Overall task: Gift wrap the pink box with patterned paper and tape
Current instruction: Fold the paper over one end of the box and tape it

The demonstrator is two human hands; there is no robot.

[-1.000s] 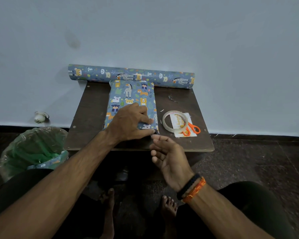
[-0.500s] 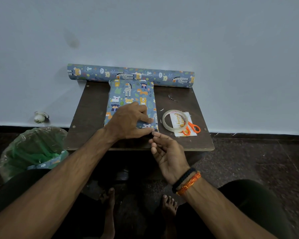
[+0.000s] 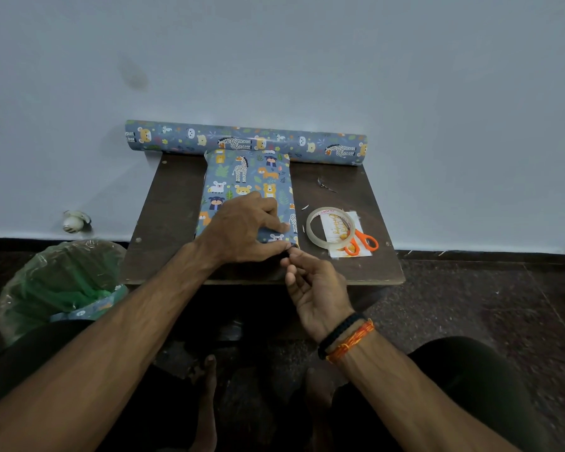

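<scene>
The box (image 3: 247, 187) is seen lying on the dark counter (image 3: 170, 203), already covered in blue paper with animal pictures. It lies lengthwise, with its far end touching the paper roll (image 3: 245, 141) that is laid along the wall at the back of the counter.

The left hand (image 3: 242, 230) is placed on the near end of the box. Its fingers are curled over the paper and its thumb is pressed along the near edge, so the paper is held down by this grip.

The right hand (image 3: 313, 285) is held palm up, just in front of the box's near right corner. Its thumb and first finger are brought together at that corner, right beside the left thumb. Something small seems to be pinched there, but what it is cannot be told. The other fingers are loosely bent.

A tape ring (image 3: 330, 228) is seen just to the right of the box. It is laid partly on a small card (image 3: 356, 252) and on orange scissors (image 3: 361, 244).

A bin with a green bag (image 3: 59, 285) is seen on the floor at the left of the counter.
</scene>
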